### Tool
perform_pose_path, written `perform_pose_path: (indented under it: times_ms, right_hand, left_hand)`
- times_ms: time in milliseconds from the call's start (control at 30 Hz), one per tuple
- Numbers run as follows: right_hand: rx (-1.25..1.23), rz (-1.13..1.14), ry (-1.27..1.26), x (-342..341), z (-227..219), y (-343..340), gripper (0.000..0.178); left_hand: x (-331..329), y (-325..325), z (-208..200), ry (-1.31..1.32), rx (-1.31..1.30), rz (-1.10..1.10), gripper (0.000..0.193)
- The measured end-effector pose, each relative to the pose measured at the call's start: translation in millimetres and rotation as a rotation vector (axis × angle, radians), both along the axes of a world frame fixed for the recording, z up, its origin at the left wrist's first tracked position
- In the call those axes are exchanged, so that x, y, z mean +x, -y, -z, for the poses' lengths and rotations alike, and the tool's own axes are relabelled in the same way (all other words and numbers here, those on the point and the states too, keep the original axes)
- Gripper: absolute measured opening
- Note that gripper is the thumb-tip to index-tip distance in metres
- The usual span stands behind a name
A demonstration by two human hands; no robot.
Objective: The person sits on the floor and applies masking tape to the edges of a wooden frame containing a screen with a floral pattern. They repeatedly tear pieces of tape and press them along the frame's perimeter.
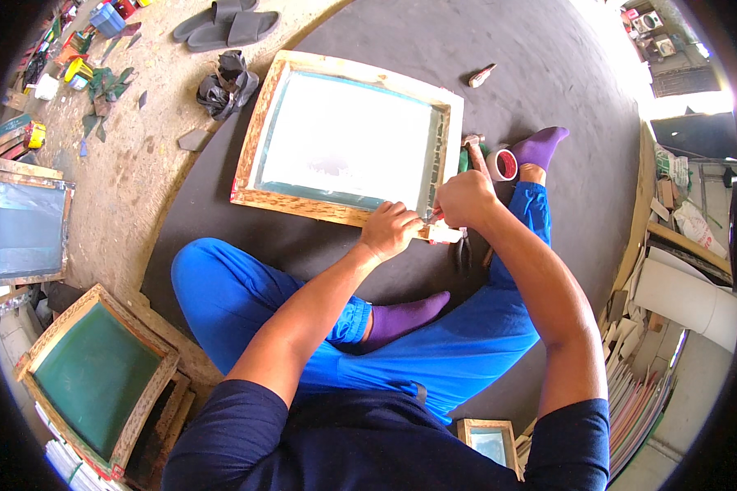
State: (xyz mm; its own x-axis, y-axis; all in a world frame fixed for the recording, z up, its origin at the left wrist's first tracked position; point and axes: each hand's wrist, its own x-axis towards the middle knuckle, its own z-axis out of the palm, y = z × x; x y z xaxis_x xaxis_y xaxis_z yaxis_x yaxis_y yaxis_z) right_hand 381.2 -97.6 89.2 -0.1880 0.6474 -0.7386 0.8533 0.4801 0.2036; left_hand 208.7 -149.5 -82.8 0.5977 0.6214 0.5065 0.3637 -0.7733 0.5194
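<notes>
A wooden screen-printing frame (299, 207) with pale mesh lies on the dark surface in front of me. My left hand (391, 230) grips its near rail close to the right corner, fingers curled over the wood. At that same corner my right hand (464, 199) is closed in a fist. A bit of red shows under its fingers, but the thing itself is mostly hidden. Just beyond the right hand lie a hammer (476, 153) and a tape roll (502, 165). Dark-handled pliers (463, 252) rest below the corner, partly covered.
My crossed legs in blue trousers (458, 348) border the near side. A small light-coloured tool (482, 75) lies far right of the frame. Black sandals (229, 24) and a black plastic bag (227, 85) sit beyond it. More framed screens (98, 380) stand at left.
</notes>
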Motion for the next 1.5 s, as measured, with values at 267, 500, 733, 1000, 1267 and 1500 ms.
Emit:
perform_pose_path:
  times_ms: [267,500,733,1000,1267,1500]
  right_hand:
    - [-0.033,-0.023,0.064,-22,-7,-7,0.021]
    - [-0.107,-0.061,0.097,-29,2,2,0.033]
    - [-0.015,0.162,-0.161,7,-33,11,0.021]
    - [0.654,0.973,-0.260,104,45,93,0.036]
    - [0.771,1.156,-0.240,127,111,129,0.037]
    - [0.879,0.614,-0.609,83,73,115,0.035]
  left_hand:
    - [-3,-2,2,-0.009,0.021,0.014,0.010]
    - [-2,-2,0,0.048,0.008,0.031,0.008]
    - [-3,-2,3,0.034,0.032,0.027,0.008]
    - [1,1,2,-0.022,0.033,0.027,0.010]
    - [-2,0,-7,-0.003,0.004,0.040,0.005]
    - [-4,-1,-18,-0.005,0.044,0.031,0.005]
